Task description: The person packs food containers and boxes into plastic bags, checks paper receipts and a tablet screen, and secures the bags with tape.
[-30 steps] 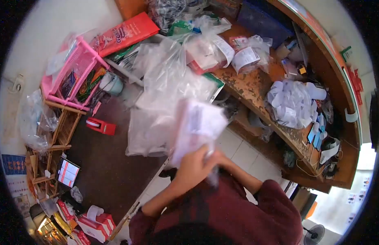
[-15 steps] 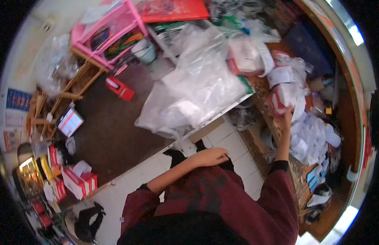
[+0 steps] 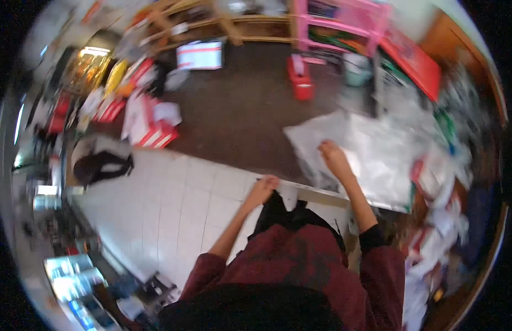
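Observation:
My left hand (image 3: 262, 191) is by the front edge of the dark brown counter (image 3: 228, 105), above the tiled floor, with its fingers curled in and nothing visible in them. Over the near left part of a spread of clear plastic bags (image 3: 372, 154) is my right hand (image 3: 334, 156). Its fingers are bent together, and no object shows in them; whether they touch the plastic I cannot tell. Behind the bags, on the counter, stand a red box (image 3: 300, 78) with a white top part and a pale bucket (image 3: 356, 69).
A tablet with a lit screen (image 3: 200, 55) stands at the counter's back, near a pink rack (image 3: 344, 25). Red-and-white boxes (image 3: 148, 124) sit at the left end. White and red bundles (image 3: 432, 237) lie at right. A dark chair (image 3: 101, 161) is on the left floor.
The view has swung left. My right hand has left the red-and-white bundle and is now over the plastic bags. My left hand has moved from in front of my body to the counter edge.

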`<state>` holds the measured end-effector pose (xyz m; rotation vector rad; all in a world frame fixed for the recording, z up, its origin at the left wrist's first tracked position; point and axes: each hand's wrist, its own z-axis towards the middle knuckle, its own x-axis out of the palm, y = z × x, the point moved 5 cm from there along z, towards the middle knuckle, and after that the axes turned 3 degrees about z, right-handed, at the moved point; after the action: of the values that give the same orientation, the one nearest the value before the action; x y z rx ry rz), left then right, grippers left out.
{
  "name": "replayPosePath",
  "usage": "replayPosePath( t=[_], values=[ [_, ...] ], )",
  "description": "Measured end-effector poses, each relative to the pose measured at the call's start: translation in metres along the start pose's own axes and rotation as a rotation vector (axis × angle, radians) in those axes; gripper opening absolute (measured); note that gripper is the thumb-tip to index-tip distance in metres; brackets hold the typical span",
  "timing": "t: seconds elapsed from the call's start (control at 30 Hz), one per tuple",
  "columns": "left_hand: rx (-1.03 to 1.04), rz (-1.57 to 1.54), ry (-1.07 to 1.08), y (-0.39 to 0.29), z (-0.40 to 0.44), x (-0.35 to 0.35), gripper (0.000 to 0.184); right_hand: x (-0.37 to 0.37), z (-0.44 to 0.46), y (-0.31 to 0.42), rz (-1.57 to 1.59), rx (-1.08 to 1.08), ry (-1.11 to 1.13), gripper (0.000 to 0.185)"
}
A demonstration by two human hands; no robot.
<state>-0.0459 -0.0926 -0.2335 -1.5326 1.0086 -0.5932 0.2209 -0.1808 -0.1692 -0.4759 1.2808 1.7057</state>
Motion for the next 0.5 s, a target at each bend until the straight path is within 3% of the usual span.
replayPosePath(
  t=[0.03, 0.1, 0.13, 0.17, 0.23, 0.27, 0.33, 0.4, 0.47, 0.5],
  values=[
    [-0.081, 0.177, -0.05, -0.022, -0.004, 0.013, 0.025, 0.011, 0.008, -0.011, 0.106, 0.277, 0.098, 0.023],
    [-0.122, 0.124, -0.026, -0.055, -0.016, 0.033, 0.023, 0.014, 0.017, -0.021, 0.015, 0.381, 0.117, 0.024],
    [-0.021, 0.106, -0.044, -0.051, -0.022, 0.037, 0.024, 0.011, 0.02, -0.023, 0.137, 0.404, 0.115, 0.023],
    [-0.088, 0.072, -0.053, -0.046, -0.031, 0.041, 0.023, -0.001, 0.019, -0.028, 0.25, 0.435, 0.114, 0.022],
    [-0.155, 0.024, -0.05, -0.036, -0.044, 0.046, 0.022, -0.057, 0.015, -0.04, 0.034, 0.292, -0.22, 0.027],
    [-0.163, 0.007, -0.11, -0.027, -0.054, 0.04, 0.02, -0.087, 0.009, -0.049, -0.396, 0.205, -0.377, 0.041],
    [-0.216, -0.054, -0.186, -0.024, -0.07, 0.027, 0.017, -0.137, -0.007, -0.068, -0.878, 0.73, -0.379, 0.07],
    [-0.245, -0.059, -0.231, -0.002, -0.08, 0.018, 0.018, -0.159, -0.038, -0.099, -0.951, 0.94, -0.254, 0.065],
    [-0.265, -0.134, -0.19, 0.005, -0.081, 0.008, 0.026, -0.178, -0.08, -0.149, -0.62, 0.801, -0.399, 0.054],
    [-0.265, 0.003, -0.195, -0.007, -0.076, 0.001, 0.03, -0.185, -0.096, -0.17, -0.644, 0.668, -0.439, 0.05]
  ],
)
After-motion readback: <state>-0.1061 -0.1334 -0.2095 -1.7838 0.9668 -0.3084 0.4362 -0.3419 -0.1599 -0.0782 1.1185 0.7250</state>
